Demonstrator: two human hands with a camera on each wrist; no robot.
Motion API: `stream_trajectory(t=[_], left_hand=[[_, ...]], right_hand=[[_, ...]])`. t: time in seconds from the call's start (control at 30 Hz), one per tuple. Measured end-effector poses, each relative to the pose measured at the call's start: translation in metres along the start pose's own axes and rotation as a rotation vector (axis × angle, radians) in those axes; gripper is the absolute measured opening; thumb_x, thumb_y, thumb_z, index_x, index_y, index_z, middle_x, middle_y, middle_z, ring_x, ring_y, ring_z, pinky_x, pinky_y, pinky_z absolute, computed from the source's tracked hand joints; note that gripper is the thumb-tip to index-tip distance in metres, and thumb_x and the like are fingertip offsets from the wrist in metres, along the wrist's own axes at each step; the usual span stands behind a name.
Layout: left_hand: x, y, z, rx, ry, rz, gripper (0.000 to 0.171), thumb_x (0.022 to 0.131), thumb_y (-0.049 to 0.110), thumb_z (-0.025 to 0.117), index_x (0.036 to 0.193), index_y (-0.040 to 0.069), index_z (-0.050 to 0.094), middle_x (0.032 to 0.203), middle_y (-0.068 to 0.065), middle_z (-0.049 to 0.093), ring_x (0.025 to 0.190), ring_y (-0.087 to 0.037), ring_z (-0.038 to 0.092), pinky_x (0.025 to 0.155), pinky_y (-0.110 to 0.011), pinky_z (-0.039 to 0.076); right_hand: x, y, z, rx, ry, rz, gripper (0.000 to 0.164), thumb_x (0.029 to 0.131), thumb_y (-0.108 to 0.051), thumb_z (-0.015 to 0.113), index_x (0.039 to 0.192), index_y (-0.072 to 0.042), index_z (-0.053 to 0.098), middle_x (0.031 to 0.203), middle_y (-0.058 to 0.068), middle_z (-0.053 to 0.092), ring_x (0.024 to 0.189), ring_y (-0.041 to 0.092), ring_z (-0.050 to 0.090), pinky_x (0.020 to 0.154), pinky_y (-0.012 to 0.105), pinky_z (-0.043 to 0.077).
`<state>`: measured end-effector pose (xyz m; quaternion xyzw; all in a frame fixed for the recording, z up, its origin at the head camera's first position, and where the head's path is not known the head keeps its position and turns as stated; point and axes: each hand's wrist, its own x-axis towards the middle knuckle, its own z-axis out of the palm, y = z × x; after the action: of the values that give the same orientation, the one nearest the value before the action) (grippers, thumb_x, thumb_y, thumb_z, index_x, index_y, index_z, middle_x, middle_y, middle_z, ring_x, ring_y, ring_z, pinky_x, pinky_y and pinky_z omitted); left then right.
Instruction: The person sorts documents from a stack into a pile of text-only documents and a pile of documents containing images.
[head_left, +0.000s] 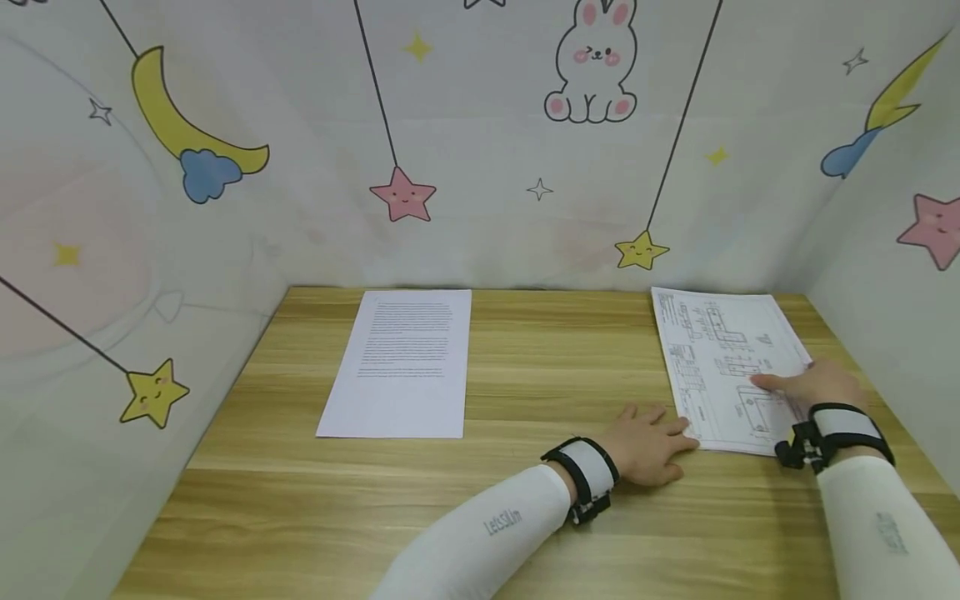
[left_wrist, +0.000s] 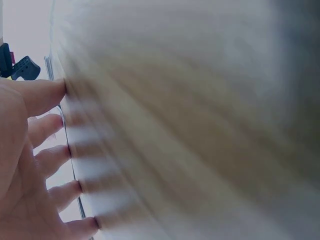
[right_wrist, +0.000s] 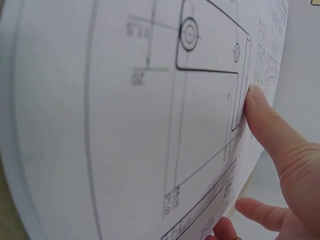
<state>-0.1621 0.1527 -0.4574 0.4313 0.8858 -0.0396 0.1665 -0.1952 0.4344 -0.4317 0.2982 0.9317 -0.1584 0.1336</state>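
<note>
Backdrop [head_left: 480, 108] of pale cloth fills the far side, printed with a rabbit [head_left: 596, 92], a moon [head_left: 153, 100] and stars [head_left: 402, 196]. Below it spreads the wood-grained table [head_left: 562, 367]. White sleeves [head_left: 472, 542] with small lettering cover both forearms. Drawing sheets [head_left: 720, 392] lie flat at the table's far right, covered in line figures. A page of printed text [head_left: 405, 408] lies left of centre, also by the far edge and well apart from them. The left hand [head_left: 648, 446] rests palm down on the table, fingers spread apart, tips at the sheets' near left corner; its wrist view is blurred, so which fingertips touch paper is hard to say. The right hand [head_left: 821, 387] rests at the sheets' right side, thumb stretched out and apart from the fingers. Black-and-white wristbands [head_left: 590, 468] circle both wrists. The right thumb [right_wrist: 272, 125] has its tip on the drawn face.
</note>
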Motion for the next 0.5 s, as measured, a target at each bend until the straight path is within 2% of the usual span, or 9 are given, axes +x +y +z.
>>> stream_trajectory(t=[0.1, 0.33, 0.4, 0.5], left_hand=[[0.000, -0.002, 0.000, -0.002, 0.002, 0.004, 0.052, 0.101, 0.056, 0.039, 0.151, 0.052, 0.026, 0.164, 0.026, 0.014, 0.155, -0.007, 0.010, 0.126, -0.038, 0.017], [-0.001, -0.002, 0.000, -0.001, 0.007, 0.006, 0.052, 0.101, 0.056, 0.039, 0.151, 0.052, 0.026, 0.164, 0.026, 0.014, 0.155, -0.007, 0.011, 0.126, -0.037, 0.017], [0.000, -0.002, 0.001, -0.002, 0.010, 0.007, 0.051, 0.101, 0.056, 0.039, 0.151, 0.052, 0.026, 0.164, 0.026, 0.014, 0.155, -0.007, 0.011, 0.126, -0.037, 0.017], [0.000, -0.003, 0.002, -0.001, 0.014, 0.007, 0.051, 0.101, 0.056, 0.039, 0.151, 0.052, 0.026, 0.164, 0.026, 0.014, 0.155, -0.007, 0.011, 0.126, -0.037, 0.017]], right_hand=[[0.001, 0.001, -0.001, 0.011, -0.011, 0.013, 0.110, 0.078, -0.073, 0.065, 0.128, 0.021, 0.041, 0.106, 0.034, 0.053, 0.085, 0.037, 0.051, 0.068, 0.040, 0.046], [-0.006, -0.001, 0.000, -0.013, 0.058, -0.021, 0.093, 0.082, -0.065, 0.066, 0.114, 0.021, 0.051, 0.084, 0.025, 0.055, 0.075, 0.032, 0.052, 0.060, 0.034, 0.043], [-0.009, -0.001, 0.000, -0.001, 0.055, -0.009, 0.093, 0.084, -0.064, 0.065, 0.116, 0.021, 0.050, 0.089, 0.028, 0.055, 0.077, 0.033, 0.052, 0.060, 0.035, 0.043], [-0.009, 0.000, -0.001, 0.041, 0.032, 0.009, 0.095, 0.085, -0.062, 0.065, 0.124, 0.022, 0.046, 0.106, 0.038, 0.055, 0.084, 0.037, 0.052, 0.067, 0.041, 0.047]])
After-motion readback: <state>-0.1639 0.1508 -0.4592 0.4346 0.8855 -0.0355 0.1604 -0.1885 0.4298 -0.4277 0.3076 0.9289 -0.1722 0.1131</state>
